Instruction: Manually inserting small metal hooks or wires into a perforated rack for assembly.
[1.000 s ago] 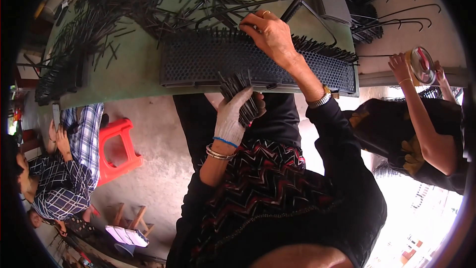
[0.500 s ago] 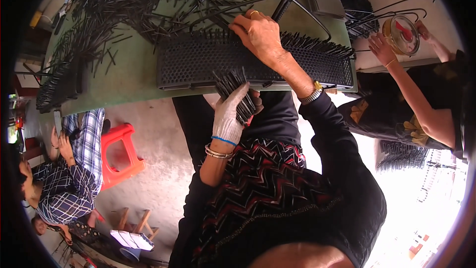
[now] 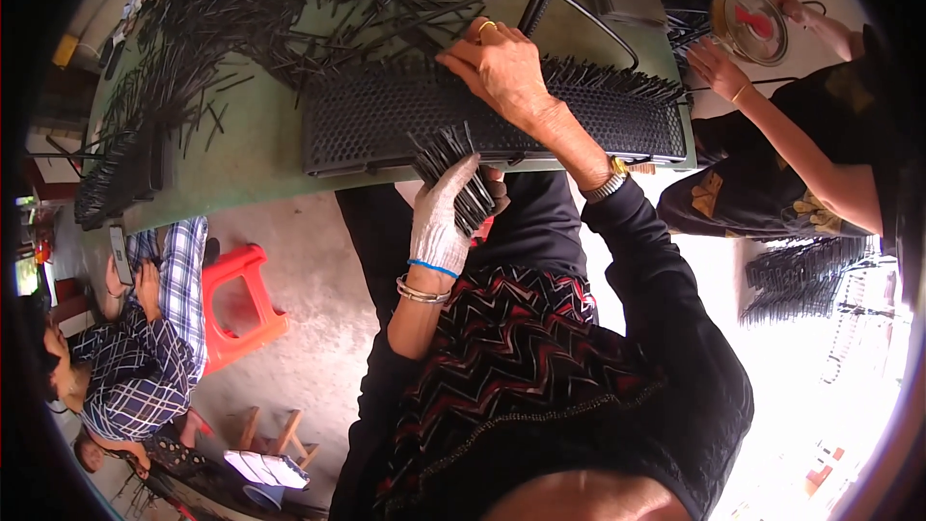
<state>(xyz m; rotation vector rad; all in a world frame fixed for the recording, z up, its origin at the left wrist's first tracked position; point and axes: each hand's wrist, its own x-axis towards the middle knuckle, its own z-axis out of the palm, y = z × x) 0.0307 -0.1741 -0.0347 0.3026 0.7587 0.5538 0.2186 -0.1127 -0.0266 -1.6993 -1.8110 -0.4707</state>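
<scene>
My left hand, in a white glove with a blue cuff edge, is closed around a bundle of thin black sticks just in front of the table edge. Their upper ends fan out above the glove. Behind it on the table lies a long black tray-like block full of small holes. Many sticks stand up along its far side. Bare, with a ring, my right hand reaches over the block to its far rows. The fingers are bent and pressed together there, and anything in the fingertips is too small to make out.
Loose black sticks are heaped across the green table. A black metal frame stands beyond my right hand. At right, another person's hand is beside a round tub. A red stool and a seated person are at left.
My right hand has shifted slightly left along the block's far side. My left hand keeps the bundle in nearly the same place. The other person's tub has moved left and up.
</scene>
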